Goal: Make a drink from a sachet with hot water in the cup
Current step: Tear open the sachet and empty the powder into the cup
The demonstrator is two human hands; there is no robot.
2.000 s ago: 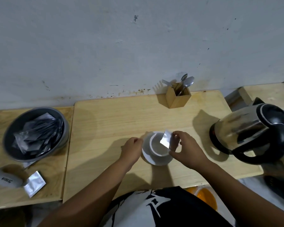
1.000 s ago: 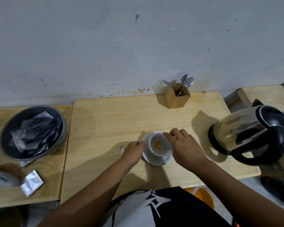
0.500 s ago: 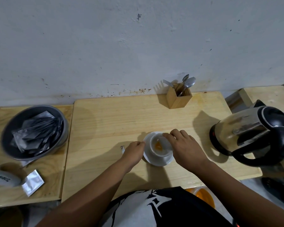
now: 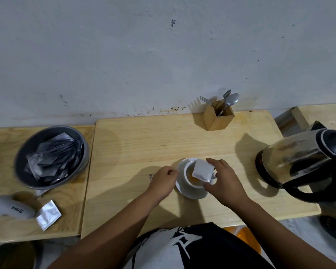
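1. Sachet (image 4: 202, 170), pinched by the right hand (image 4: 224, 181), sits tilted just over the cup (image 4: 194, 177); powder could spill onto the saucer (image 4: 190, 192) if it drifts off the rim.
2. Kettle (image 4: 303, 164) stands well apart to the right; a careless pour risks scalding.
3. Left hand (image 4: 163, 180) is loosely curled beside the saucer; whether it holds anything, I cannot tell.

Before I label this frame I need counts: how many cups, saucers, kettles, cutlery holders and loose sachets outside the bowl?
Cup: 1
Saucer: 1
Kettle: 1
Cutlery holder: 1
Sachets outside the bowl: 2, one in the right hand, one on the side board
Total: 6
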